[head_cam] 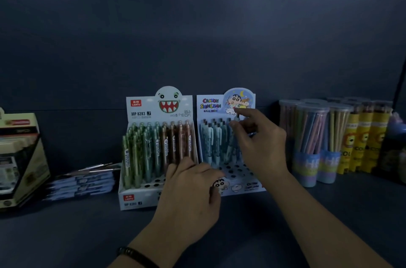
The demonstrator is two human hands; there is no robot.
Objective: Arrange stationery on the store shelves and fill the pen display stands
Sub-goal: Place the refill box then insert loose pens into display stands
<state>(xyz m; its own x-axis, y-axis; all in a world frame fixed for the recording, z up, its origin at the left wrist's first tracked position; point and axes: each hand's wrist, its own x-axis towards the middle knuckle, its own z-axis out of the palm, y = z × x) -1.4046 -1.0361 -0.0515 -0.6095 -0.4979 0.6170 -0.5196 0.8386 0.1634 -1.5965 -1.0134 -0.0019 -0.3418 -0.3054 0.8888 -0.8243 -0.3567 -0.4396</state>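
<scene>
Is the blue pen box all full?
No, the box is partly full: pens stand at the back, empty holes show in front.

The left hand [191, 188] covers the near right corner of the monster pen stand [136, 198] and the near left corner of the Crayon Shin-chan pen stand [211, 105], hiding the holes and print beneath. The right hand [261, 144] hides that stand's right-hand rows. The pen [238, 116] pinched at its fingertips is blurred, its lower barrel lost among the others. Both forearms run off the bottom edge. At the left edge a cream box [22, 158] is cut off, its print unreadable. At far right, a dark pack [395, 149] beside the yellow lion boxes [362, 136] is cropped and too dim to identify. Small print under "MP 8283" is illegible.
</scene>
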